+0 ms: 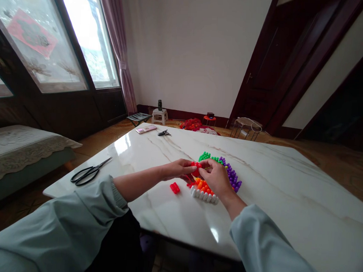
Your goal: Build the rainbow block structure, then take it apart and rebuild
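A flat cluster of snap-together plastic beads (228, 173) lies on the white marble table (287, 198), with green, purple, orange and white parts showing. My left hand (178, 169) and my right hand (216, 176) meet just above its left side, fingers pinched together on a small red bead piece (195, 165). A loose red piece (174, 187) lies on the table just left of the cluster, below my left hand. Part of the cluster is hidden under my right hand.
Black scissors (90, 172) lie near the table's left edge. A pink phone (145, 129) and a bunch of keys (164, 132) sit at the far corner. Stools (160, 115) and a heap of red things (192, 123) stand on the floor beyond; a covered bed (19, 143) is at the left.
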Available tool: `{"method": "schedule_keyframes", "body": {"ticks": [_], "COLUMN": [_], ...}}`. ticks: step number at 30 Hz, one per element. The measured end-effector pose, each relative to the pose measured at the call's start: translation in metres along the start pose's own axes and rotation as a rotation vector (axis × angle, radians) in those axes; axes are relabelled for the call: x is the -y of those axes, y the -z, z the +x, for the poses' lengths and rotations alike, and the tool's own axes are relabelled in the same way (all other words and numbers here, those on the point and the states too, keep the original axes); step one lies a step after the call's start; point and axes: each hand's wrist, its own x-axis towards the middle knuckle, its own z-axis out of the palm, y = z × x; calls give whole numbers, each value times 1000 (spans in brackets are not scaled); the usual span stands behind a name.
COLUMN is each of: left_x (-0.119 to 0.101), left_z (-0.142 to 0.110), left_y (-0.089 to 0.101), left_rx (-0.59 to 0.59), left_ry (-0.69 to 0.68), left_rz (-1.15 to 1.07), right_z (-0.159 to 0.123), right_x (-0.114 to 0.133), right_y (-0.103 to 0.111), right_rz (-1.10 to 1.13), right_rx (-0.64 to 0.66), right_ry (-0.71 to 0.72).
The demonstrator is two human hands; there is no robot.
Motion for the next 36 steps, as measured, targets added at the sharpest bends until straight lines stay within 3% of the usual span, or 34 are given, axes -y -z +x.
{"method": "schedule_keyframes", "body": {"ticks": [11, 23, 36], "left_x": [3, 7, 14], "left_z": [10, 12, 17], "left_y": [-7, -2, -4], "left_rx": [-73, -94, -16], "left_ry": [43, 77, 47], "left_rz": [50, 106, 48], "right_z": [1, 0, 0], "right_x": [-15, -18, -16], "right_y": [18, 39, 33], "right_rz": [10, 80, 109], "right_rx": [-19, -51, -34], "right_ry": [32, -64, -12]}}
